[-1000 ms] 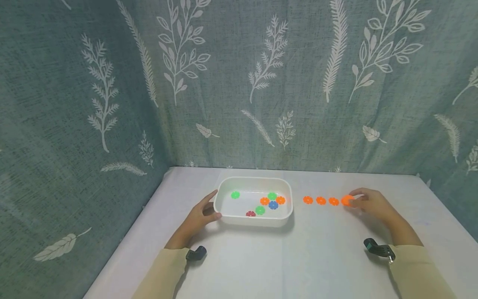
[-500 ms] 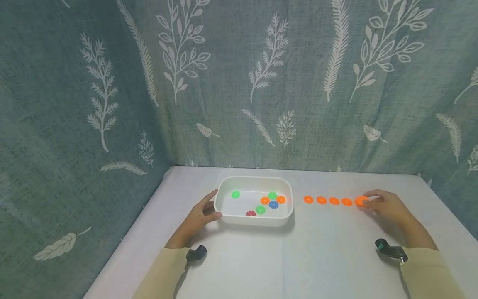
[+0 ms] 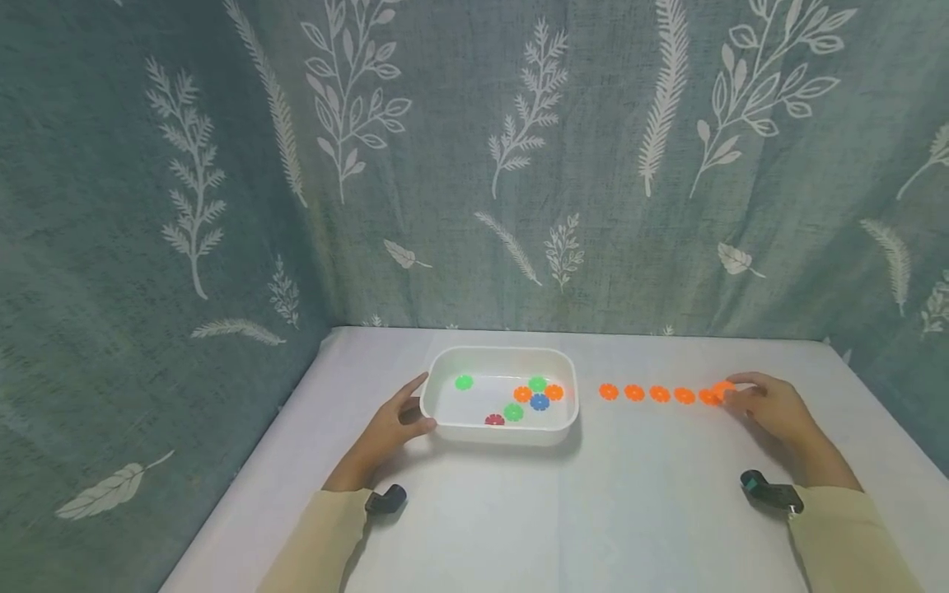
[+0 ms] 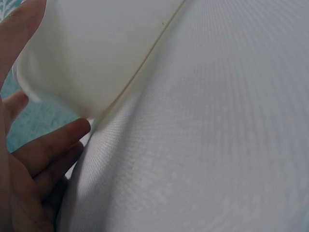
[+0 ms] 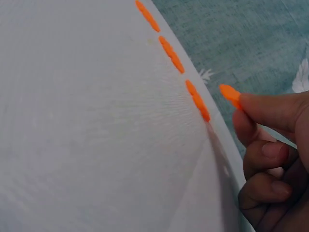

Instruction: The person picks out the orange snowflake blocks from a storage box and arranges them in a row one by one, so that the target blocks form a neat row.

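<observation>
Left hand (image 3: 389, 428) holds a white tray (image 3: 504, 436) by its left end, mixed-colour discs (image 3: 539, 402) inside; right hand (image 3: 771, 405) pinches an orange disc (image 5: 230, 95), raised beside a flat row (image 3: 660, 394) of five more

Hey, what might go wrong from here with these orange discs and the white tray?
The right hand pinches the held disc near its edge, so it might slip. In the head view it overlaps the row's last disc, which it could nudge out of line. The left hand grips the tray at one end; a tug might shift the blue disc inside.
</observation>
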The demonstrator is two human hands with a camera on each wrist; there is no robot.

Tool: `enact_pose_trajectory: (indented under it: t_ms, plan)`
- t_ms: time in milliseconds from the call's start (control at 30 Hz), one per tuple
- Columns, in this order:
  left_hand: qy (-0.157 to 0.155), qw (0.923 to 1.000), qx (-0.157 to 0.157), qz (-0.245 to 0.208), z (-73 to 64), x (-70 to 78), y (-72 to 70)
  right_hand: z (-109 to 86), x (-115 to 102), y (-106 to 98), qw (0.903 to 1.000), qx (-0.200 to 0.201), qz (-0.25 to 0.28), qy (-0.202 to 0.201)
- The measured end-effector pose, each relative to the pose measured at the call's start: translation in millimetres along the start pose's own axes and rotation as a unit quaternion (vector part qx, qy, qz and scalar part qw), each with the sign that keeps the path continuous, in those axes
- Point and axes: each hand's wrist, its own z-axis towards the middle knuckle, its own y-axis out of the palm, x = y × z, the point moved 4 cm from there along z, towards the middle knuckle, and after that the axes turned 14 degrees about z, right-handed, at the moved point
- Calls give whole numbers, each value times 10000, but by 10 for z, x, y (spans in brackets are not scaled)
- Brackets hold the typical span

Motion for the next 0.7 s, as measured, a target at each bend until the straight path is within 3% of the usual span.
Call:
enact_pose_trajectory:
  t_ms: [400, 700]
  plan:
    - [-38, 9999, -77, 113, 25, 21, 15, 7, 218, -12, 9931, 861, 144, 785]
    - [-16, 10000, -22, -18, 30, -10, 19, 24, 226, 4, 9904, 976, 116, 971]
